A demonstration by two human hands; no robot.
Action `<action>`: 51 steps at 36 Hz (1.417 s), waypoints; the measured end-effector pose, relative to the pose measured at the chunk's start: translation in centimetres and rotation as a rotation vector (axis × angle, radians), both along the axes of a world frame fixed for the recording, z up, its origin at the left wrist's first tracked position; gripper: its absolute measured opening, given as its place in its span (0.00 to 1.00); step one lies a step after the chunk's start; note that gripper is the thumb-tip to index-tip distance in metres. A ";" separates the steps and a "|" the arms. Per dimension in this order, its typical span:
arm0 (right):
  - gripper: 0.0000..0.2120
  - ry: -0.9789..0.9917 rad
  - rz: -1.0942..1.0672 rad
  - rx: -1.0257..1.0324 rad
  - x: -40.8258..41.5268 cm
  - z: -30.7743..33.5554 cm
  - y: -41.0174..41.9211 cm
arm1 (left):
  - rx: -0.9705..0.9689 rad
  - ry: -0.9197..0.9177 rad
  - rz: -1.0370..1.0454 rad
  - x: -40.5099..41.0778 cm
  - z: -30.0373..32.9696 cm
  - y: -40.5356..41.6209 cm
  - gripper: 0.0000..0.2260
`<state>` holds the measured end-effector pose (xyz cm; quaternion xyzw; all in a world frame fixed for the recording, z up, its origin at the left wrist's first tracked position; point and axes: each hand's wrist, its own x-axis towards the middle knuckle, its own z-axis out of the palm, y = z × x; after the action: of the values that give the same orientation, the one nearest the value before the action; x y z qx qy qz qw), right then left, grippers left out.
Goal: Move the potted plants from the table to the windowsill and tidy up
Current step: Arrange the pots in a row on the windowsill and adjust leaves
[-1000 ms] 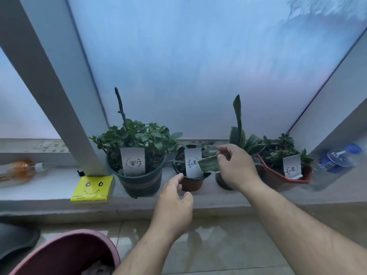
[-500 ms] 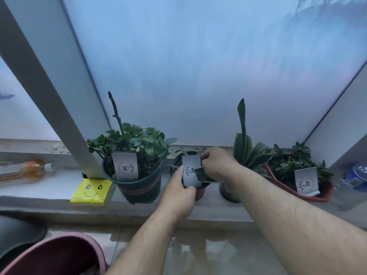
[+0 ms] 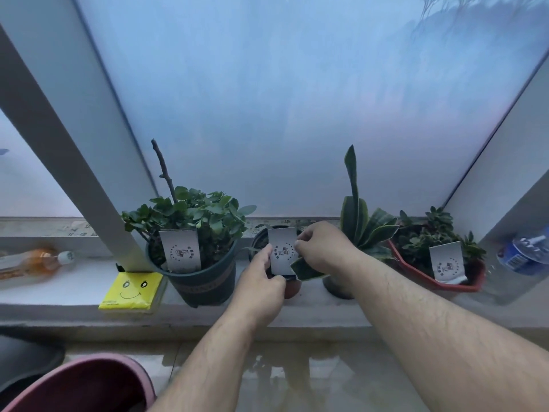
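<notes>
A grey windowsill [image 3: 312, 310] crosses mid-frame under frosted glass, four potted plants along it. At centre, the left hand [image 3: 261, 288] pinches the small brown pot's [image 3: 292, 288] white tag [image 3: 282, 251]; the right hand [image 3: 322, 248] pinches the tag's right edge.

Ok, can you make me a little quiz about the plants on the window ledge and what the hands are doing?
1. True or false: the yellow smiley pack lies to the left of the dark green pot.
2. How many white tags show on the pots? A) one B) three C) five
3. Fill in: the left hand and right hand both hold the middle ____.

Key:
1. True.
2. B: one on the dark green pot, one on the small brown pot, one on the red pot.
3. Tag.
</notes>
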<state>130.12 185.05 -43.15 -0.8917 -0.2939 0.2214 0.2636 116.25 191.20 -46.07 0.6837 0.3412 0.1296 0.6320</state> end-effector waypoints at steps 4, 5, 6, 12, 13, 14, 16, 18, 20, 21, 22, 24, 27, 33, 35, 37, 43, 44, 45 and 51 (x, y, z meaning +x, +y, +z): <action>0.10 -0.063 0.037 -0.031 0.1 0.1 0.1 | -0.023 -0.008 -0.006 0.0 -0.4 0.2 0.29; 0.09 -0.074 0.044 -0.037 0.0 0.1 0.2 | -0.032 -0.013 -0.006 0.0 -0.5 0.2 0.29; 0.09 -0.082 0.047 -0.040 0.0 0.0 0.3 | -0.040 -0.020 0.000 0.0 -0.4 0.2 0.28; 0.09 -0.074 0.038 -0.045 -0.3 -0.4 0.5 | -0.105 -0.057 0.049 -0.1 1.0 -0.4 0.31; 0.09 -0.075 0.033 -0.046 -0.4 -0.5 0.5 | -0.091 -0.051 0.047 -0.1 0.9 -0.4 0.30; 0.09 -0.080 0.031 -0.047 -0.4 -0.6 0.5 | -0.071 -0.037 0.041 -0.2 1.0 -0.6 0.30; 0.09 -0.096 0.024 -0.050 -0.4 -0.8 0.5 | -0.044 -0.012 0.044 -0.2 0.4 -0.4 0.30; 0.09 -0.103 0.005 -0.049 -0.4 -1.1 0.4 | -0.026 0.010 0.052 -0.2 -0.1 -0.1 0.30; 0.10 -0.104 -0.012 -0.044 -0.3 -1.2 0.4 | -0.002 0.017 0.054 -0.1 -0.3 0.1 0.31; 0.10 -0.100 -0.019 -0.039 -0.3 -1.3 0.4 | 0.008 0.020 0.052 -0.1 -0.3 0.1 0.30; 0.10 -0.094 -0.025 -0.033 -0.3 -1.3 0.4 | 0.019 0.027 0.051 -0.1 -0.2 0.0 0.29; 0.10 -0.081 -0.034 -0.026 -0.2 -1.4 0.3 | 0.025 0.050 0.045 -0.3 0.1 -0.1 0.28; 0.10 -0.079 -0.033 -0.025 0.0 -1.3 0.2 | 0.044 0.079 0.082 -0.6 0.5 -0.1 0.29; 0.10 -0.075 -0.039 -0.008 -0.1 -0.8 -0.1 | 0.146 0.120 0.132 -1.3 0.1 -0.3 0.26; 0.11 -0.068 -0.048 0.013 -0.1 -0.5 -0.4 | 0.210 0.153 0.163 -1.5 -0.4 -0.1 0.26; 0.12 -0.066 -0.064 0.061 -0.2 -0.1 -0.7 | 0.241 0.185 0.174 -1.8 -0.8 -0.1 0.25; 0.11 -0.101 -0.090 0.170 -0.9 1.5 -2.8 | 0.189 0.227 0.208 -1.7 -1.0 -0.4 0.24; 0.10 -0.101 -0.098 0.182 -1.1 1.5 -3.4 | 0.149 0.214 0.217 -1.6 -0.9 -0.6 0.22; 0.10 -0.097 -0.113 0.201 -1.4 1.4 -4.1 | 0.108 0.191 0.217 -1.4 -1.0 -0.7 0.18; 0.04 -0.014 -0.227 0.278 -4.2 -1.0 -8.3 | 0.124 0.179 0.384 -0.8 -1.4 -2.2 0.26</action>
<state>125.89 176.77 -44.14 -0.8755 -0.2211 0.1413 0.4057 115.40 188.98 -47.44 0.6524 0.5114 0.2070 0.5196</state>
